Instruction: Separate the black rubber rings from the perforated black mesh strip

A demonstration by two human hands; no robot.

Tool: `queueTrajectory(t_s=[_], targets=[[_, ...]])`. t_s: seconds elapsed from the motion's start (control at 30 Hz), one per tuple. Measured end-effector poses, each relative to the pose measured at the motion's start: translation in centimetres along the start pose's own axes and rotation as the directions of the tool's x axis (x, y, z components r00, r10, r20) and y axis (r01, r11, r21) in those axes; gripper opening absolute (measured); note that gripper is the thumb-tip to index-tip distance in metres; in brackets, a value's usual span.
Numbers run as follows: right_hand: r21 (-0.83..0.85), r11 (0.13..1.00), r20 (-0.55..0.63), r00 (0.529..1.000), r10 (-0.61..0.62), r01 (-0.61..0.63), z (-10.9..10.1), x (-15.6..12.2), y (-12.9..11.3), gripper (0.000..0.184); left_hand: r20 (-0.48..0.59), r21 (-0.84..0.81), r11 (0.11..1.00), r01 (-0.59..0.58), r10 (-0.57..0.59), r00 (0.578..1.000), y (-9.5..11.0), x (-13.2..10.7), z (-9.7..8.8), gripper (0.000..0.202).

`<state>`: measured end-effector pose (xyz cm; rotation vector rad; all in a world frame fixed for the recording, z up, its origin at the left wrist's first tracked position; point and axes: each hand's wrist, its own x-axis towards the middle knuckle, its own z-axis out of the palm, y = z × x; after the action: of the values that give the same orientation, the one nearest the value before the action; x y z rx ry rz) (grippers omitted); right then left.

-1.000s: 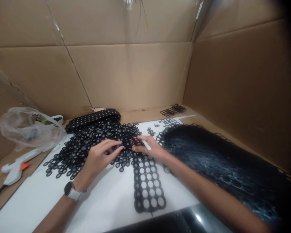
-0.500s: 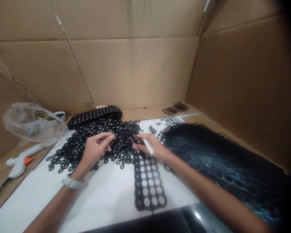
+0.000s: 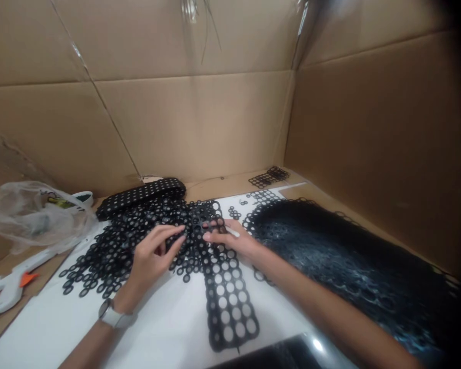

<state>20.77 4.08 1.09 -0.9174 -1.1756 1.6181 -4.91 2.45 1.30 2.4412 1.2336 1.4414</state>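
Right hand (image 3: pixel 236 242) grip clenched on white stick (image 3: pixel 232 232), fingertips on perforated strip (image 3: pixel 226 292)

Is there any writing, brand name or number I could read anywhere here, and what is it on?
None can be read.
The plastic bag holds something with a yellow-green label, too blurred to read.
The watch, glue gun and cardboard wall show no legible marks.

Creased brown cardboard walls (image 3: pixel 200 123) enclose the bench on three sides, taped at the seams, above a white work board (image 3: pixel 169 318) under dim light.
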Motion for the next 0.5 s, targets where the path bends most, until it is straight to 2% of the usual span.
queueTrajectory(t_s=[0.1, 0.23, 0.33, 0.4, 0.43, 0.5], targets=[[0.014, 1.000, 0.022, 1.000, -0.020, 0.020, 0.1, -0.3, -0.1, 0.050, 0.085, -0.078, 0.993, -0.087, 0.093, 0.992, 0.9, -0.9, 1.4, 0.038], [-0.011, 0.999, 0.071, 0.997, -0.043, 0.043, 0.4, -0.8, -0.5, 0.050, 0.096, -0.109, 0.991, -0.081, 0.092, 0.991, 0.9, -1.3, 1.9, 0.041], [-0.084, 0.993, 0.136, 0.988, -0.077, 0.089, 0.6, -0.9, -0.8, 0.055, 0.105, -0.162, 0.986, 0.039, -0.022, 0.994, 1.1, -1.1, 1.7, 0.031], [-0.192, 0.962, 0.178, 0.971, -0.160, 0.194, 0.7, -0.8, -0.8, 0.048, 0.148, -0.209, 0.965, 0.160, -0.131, 0.980, 1.4, -1.0, 1.8, 0.020], [-0.254, 0.932, 0.200, 0.957, -0.210, 0.258, 0.6, -0.8, -0.7, 0.041, 0.171, -0.229, 0.949, 0.216, -0.179, 0.969, 1.6, -0.9, 1.8, 0.019], [-0.356, 0.863, 0.231, 0.929, -0.291, 0.358, 0.5, -0.6, -0.6, 0.031, 0.195, -0.253, 0.917, 0.309, -0.264, 0.945, 1.7, -0.8, 2.0, 0.032]])
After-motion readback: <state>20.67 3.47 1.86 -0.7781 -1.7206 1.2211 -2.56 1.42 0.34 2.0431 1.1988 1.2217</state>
